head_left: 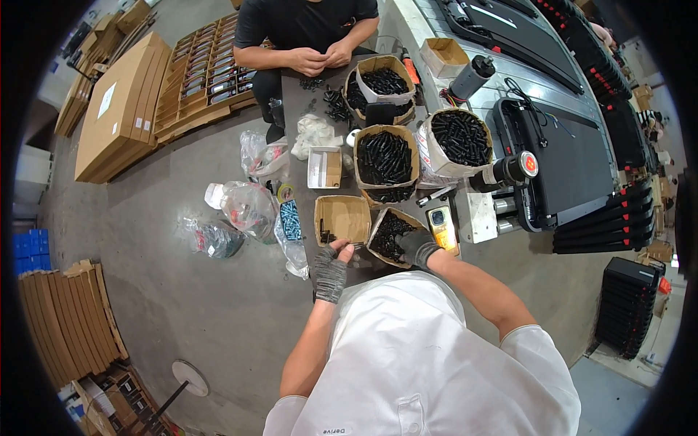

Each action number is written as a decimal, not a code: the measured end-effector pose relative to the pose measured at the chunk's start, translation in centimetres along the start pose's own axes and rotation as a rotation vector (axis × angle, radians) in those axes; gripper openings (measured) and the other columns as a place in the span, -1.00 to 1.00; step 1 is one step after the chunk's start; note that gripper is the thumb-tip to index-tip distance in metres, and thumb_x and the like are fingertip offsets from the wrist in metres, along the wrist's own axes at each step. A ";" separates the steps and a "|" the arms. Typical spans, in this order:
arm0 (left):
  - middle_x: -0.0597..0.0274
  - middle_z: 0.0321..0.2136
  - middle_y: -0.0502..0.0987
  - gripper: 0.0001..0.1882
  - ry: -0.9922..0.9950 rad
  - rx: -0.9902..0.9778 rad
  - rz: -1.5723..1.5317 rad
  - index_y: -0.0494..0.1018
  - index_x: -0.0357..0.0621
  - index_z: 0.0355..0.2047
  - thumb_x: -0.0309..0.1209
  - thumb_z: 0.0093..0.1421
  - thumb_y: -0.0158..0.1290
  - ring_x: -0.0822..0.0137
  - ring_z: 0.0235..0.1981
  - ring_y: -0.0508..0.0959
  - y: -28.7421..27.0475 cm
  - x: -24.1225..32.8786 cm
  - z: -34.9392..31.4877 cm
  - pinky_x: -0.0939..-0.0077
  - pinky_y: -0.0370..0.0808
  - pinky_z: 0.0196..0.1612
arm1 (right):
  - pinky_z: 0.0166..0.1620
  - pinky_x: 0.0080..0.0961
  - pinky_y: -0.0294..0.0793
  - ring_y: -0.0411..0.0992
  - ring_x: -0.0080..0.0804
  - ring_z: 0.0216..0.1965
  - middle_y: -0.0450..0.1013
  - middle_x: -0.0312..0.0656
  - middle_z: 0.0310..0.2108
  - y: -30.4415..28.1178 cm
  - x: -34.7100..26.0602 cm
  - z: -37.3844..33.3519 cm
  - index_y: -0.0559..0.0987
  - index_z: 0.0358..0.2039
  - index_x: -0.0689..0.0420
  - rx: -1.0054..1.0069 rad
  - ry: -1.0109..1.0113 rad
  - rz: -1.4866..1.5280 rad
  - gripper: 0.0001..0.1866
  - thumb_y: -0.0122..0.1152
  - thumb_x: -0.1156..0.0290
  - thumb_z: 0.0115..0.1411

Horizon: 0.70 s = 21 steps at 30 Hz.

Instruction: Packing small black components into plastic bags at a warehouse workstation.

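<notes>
Gloved, my right hand point(416, 245) digs clenched into a box point(391, 234) of black parts at the table's near edge; my left hand point(331, 269) pinches something small.

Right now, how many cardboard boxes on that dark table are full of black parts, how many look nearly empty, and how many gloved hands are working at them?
Boxes full of black parts: 5
Nearly empty boxes: 2
Gloved hands, left hand and right hand: 2
Total: 9

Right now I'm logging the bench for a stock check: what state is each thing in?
Left hand: gloved, fingers curled, contents unclear.
Right hand: gloved, reaching into nearest box.
Nearest box: open, holds black parts.
Cardboard box beside it: open, nearly empty.
Middle box: open, full.
</notes>
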<state>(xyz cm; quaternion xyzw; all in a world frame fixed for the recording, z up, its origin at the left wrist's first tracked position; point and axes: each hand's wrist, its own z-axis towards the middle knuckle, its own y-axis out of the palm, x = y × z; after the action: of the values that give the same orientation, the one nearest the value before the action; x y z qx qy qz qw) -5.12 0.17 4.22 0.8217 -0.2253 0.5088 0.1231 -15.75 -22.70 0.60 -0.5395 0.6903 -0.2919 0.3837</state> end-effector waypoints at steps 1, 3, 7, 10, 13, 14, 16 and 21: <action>0.23 -0.30 0.57 -0.73 -0.004 0.010 -0.004 0.51 -0.24 -0.14 -0.34 0.20 0.11 0.40 -0.28 0.53 -0.1 -0.7 0.1 0.54 0.43 -0.14 | -0.23 -0.18 0.50 0.53 -0.08 -0.24 0.53 -0.02 -0.31 0.4 -0.7 0.7 0.55 -0.33 0.07 -0.005 -0.009 -0.004 -0.83 0.11 0.34 0.07; 0.21 -0.28 0.58 -0.73 0.054 0.010 0.033 0.52 -0.23 -0.15 -0.34 0.19 0.12 0.38 -0.23 0.52 -0.3 -2.3 0.1 0.53 0.40 -0.08 | -0.29 -0.12 0.51 0.55 -0.08 -0.29 0.53 0.04 -0.33 2.4 -1.7 2.1 0.54 -0.31 0.13 -0.025 0.119 -0.089 -0.81 0.04 0.33 0.12; 0.20 -0.30 0.57 -0.73 0.006 0.044 -0.082 0.52 -0.27 -0.16 -0.36 0.18 0.12 0.37 -0.24 0.53 0.0 -1.7 -0.7 0.53 0.41 -0.09 | -0.33 -0.07 0.51 0.55 -0.07 -0.34 0.51 0.05 -0.33 4.6 -1.7 2.3 0.49 -0.25 0.19 0.153 0.066 -0.084 -0.77 -0.04 0.35 0.17; 0.20 -0.35 0.56 -0.75 -0.073 0.036 -0.238 0.51 -0.29 -0.17 -0.40 0.18 0.13 0.42 -0.32 0.53 0.8 1.1 -1.2 0.56 0.46 -0.21 | -0.27 -0.12 0.51 0.51 0.02 -0.29 0.46 0.09 -0.26 4.8 -1.0 2.4 0.49 -0.20 0.13 0.076 -0.019 -0.002 -0.75 -0.01 0.41 0.11; 0.22 -0.40 0.54 -0.76 0.121 0.088 -0.055 0.51 -0.29 -0.17 -0.43 0.18 0.13 0.47 -0.41 0.51 0.8 0.0 -0.6 0.59 0.48 -0.35 | -0.23 -0.11 0.49 0.48 0.05 -0.24 0.44 0.07 -0.29 4.8 -0.2 2.2 0.51 -0.20 0.08 0.032 -0.136 0.069 -0.74 0.04 0.36 0.07; 0.22 -0.40 0.54 -0.76 0.122 0.087 -0.057 0.51 -0.29 -0.17 -0.43 0.18 0.13 0.47 -0.41 0.51 0.8 0.4 -0.5 0.59 0.48 -0.35 | -0.22 -0.11 0.48 0.48 0.05 -0.23 0.44 0.06 -0.28 4.6 0.1 2.0 0.52 -0.21 0.08 -0.033 -0.225 0.112 -0.72 0.07 0.32 0.05; 0.24 -0.31 0.57 -0.71 -0.027 0.018 -0.157 0.52 -0.24 -0.15 -0.31 0.20 0.11 0.45 -0.29 0.49 0.9 1.2 -0.6 0.56 0.41 -0.14 | -0.19 -0.11 0.47 0.47 0.04 -0.21 0.44 0.01 -0.26 4.5 0.3 1.9 0.53 -0.23 0.07 -0.119 -0.312 0.194 -0.70 0.15 0.26 -0.01; 0.25 -0.31 0.57 -0.70 -0.018 0.014 -0.114 0.52 -0.25 -0.15 -0.31 0.20 0.11 0.45 -0.29 0.50 1.1 1.4 -0.8 0.56 0.41 -0.14 | -0.16 -0.15 0.46 0.47 0.04 -0.22 0.43 0.04 -0.27 4.6 -1.4 2.0 0.55 -0.30 0.07 0.015 -0.128 0.124 -0.75 0.17 0.32 -0.04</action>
<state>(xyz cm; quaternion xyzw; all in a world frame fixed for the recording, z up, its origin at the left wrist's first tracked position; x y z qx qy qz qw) -5.74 -0.82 5.78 0.8385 -0.1759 0.4951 0.1442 -16.32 -20.22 -3.89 -0.5102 0.6944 -0.2377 0.4483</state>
